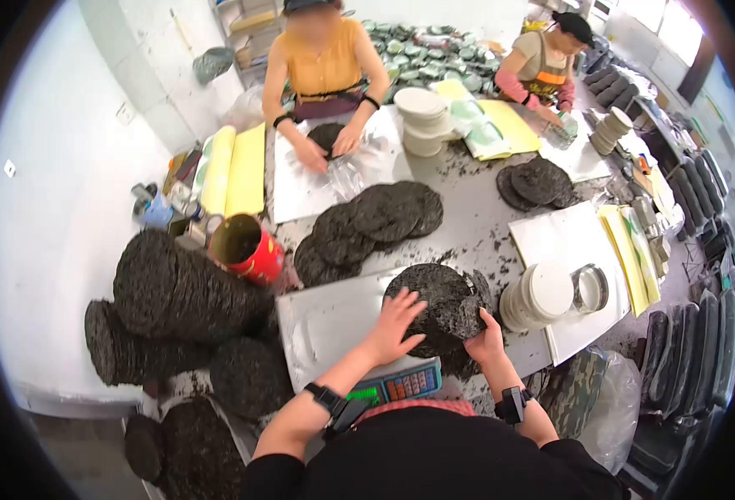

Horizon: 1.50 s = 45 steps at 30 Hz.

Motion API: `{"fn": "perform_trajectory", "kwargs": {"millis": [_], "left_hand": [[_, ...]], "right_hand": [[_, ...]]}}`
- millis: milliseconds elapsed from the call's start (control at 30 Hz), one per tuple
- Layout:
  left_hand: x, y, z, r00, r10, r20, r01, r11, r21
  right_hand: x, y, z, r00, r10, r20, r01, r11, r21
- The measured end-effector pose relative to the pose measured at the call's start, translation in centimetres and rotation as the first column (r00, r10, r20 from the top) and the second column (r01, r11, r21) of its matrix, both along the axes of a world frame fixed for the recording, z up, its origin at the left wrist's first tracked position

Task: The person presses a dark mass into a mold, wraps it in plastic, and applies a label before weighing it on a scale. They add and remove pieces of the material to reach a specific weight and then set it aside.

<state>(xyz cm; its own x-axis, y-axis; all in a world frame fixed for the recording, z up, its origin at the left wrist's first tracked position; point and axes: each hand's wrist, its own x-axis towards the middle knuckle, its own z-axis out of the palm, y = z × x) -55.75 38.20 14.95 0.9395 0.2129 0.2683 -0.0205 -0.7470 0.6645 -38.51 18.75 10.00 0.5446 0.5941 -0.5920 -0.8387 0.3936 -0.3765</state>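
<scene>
A dark, round, flat cake of pressed leafy material is between my hands, above the right part of a white board. My left hand lies on its left side with the fingers spread. At its lower right edge, my right hand grips the cake, thumb on top and fingers partly hidden beneath. More dark material shows under and behind the cake. Just below my left hand is a scale with a green display and keypad.
Overlapping dark cakes lie beyond the board. A red can and big dark stacks stand left. White discs and a metal ring are right. Two people work across the table.
</scene>
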Motion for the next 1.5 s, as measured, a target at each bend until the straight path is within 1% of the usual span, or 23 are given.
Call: {"fn": "perform_trajectory", "kwargs": {"millis": [33,167,233,333,400,433,467,500,533,567,600,633,767,833,867,967,1100,1133,1233,1267,1367,1433,1500], "left_hand": [[-0.2,1.5,0.6,0.990,0.050,0.130,-0.041,0.996,-0.075],[-8.3,6.2,1.8,0.819,0.556,0.143,-0.556,0.830,-0.043],[-14.8,7.2,1.9,0.657,0.752,0.051,-0.753,0.658,-0.011],[-25.4,7.3,-0.8,0.400,0.915,-0.043,-0.916,0.401,-0.001],[-32.1,6.2,-3.9,0.129,0.991,0.042,-0.981,0.121,0.154],[-34.6,5.7,-5.7,-0.040,0.996,0.074,-0.988,-0.051,0.146],[-35.2,4.8,-5.9,-0.069,0.997,-0.035,-0.997,-0.070,-0.035],[-35.4,4.1,-5.5,-0.083,0.986,-0.145,-0.972,-0.112,-0.207],[-35.6,3.5,-5.6,0.065,0.975,-0.213,-0.950,-0.004,-0.311],[-37.2,3.5,-9.3,0.008,0.995,-0.103,-0.996,-0.002,-0.093],[-36.2,3.4,-8.6,-0.031,0.997,-0.069,-0.998,-0.035,-0.057],[-36.1,3.5,-7.5,0.093,0.986,-0.137,-0.978,0.065,-0.200],[-32.8,2.4,-2.4,-0.129,0.986,0.104,-0.906,-0.160,0.391],[-32.6,2.5,-0.6,-0.095,0.995,-0.037,-0.991,-0.097,-0.086],[-34.0,3.0,-2.1,-0.033,0.999,-0.014,-0.958,-0.036,-0.285],[-34.2,3.1,-1.3,0.002,1.000,-0.020,-0.946,-0.005,-0.325],[-36.3,4.2,-3.6,-0.173,0.968,-0.179,-0.931,-0.220,-0.290],[-36.8,4.4,-4.0,-0.177,0.959,-0.222,-0.683,-0.282,-0.674],[-39.6,4.3,-3.4,-0.044,0.882,-0.469,-0.184,-0.468,-0.864],[-39.7,4.3,-3.8,-0.126,0.881,-0.457,-0.242,-0.474,-0.847],[-34.7,1.7,1.0,-0.196,0.979,0.063,-0.589,-0.066,-0.806],[-29.4,-0.5,3.5,-0.012,0.970,0.243,-0.746,0.153,-0.648],[-23.9,-3.0,6.1,0.460,0.813,0.357,-0.815,0.546,-0.194]], "right_hand": [[1.5,0.7,0.4,0.999,-0.033,0.020,0.032,0.999,0.030],[8.8,4.4,1.8,0.986,-0.157,0.056,0.147,0.977,0.152],[13.6,6.6,0.6,0.989,-0.141,0.047,0.132,0.979,0.154],[16.4,10.1,2.0,0.955,-0.297,-0.016,0.292,0.947,-0.136],[16.4,10.8,0.3,0.931,-0.365,-0.028,0.361,0.928,-0.093],[16.1,10.6,-0.7,0.918,-0.395,-0.039,0.391,0.917,-0.081],[15.3,10.0,-1.5,0.925,-0.375,-0.061,0.371,0.926,-0.072],[14.3,9.0,-2.3,0.944,-0.327,-0.040,0.325,0.944,-0.052],[13.3,7.9,-3.2,0.961,-0.274,-0.025,0.273,0.962,-0.032],[11.6,7.1,-3.8,0.977,-0.215,-0.016,0.215,0.977,-0.009],[9.2,6.4,-2.7,0.987,-0.159,0.004,0.159,0.987,-0.001],[6.7,5.4,-1.4,0.995,-0.093,0.022,0.093,0.996,0.011],[-4.5,3.1,3.0,0.863,0.408,0.299,-0.398,0.912,-0.097],[-7.4,2.7,3.4,0.689,0.589,0.423,-0.492,0.808,-0.324],[-7.9,2.5,2.5,0.485,0.687,0.541,-0.510,0.725,-0.463],[-8.7,2.5,4.2,0.134,0.810,0.571,-0.415,0.569,-0.710],[-6.9,2.0,3.2,0.307,0.714,0.629,-0.379,0.698,-0.608],[-6.5,1.8,3.7,0.355,0.704,0.615,-0.383,0.710,-0.591],[-6.4,1.0,5.7,0.529,0.644,0.553,-0.418,0.764,-0.491],[-6.2,0.7,5.3,0.583,0.655,0.481,-0.450,0.753,-0.479],[-6.7,-0.1,4.1,0.515,0.704,0.488,-0.519,0.710,-0.476],[-6.9,-0.3,3.5,0.539,0.672,0.508,-0.451,0.740,-0.500],[-6.6,-0.1,3.8,0.688,0.526,0.500,-0.345,0.843,-0.413]]}}
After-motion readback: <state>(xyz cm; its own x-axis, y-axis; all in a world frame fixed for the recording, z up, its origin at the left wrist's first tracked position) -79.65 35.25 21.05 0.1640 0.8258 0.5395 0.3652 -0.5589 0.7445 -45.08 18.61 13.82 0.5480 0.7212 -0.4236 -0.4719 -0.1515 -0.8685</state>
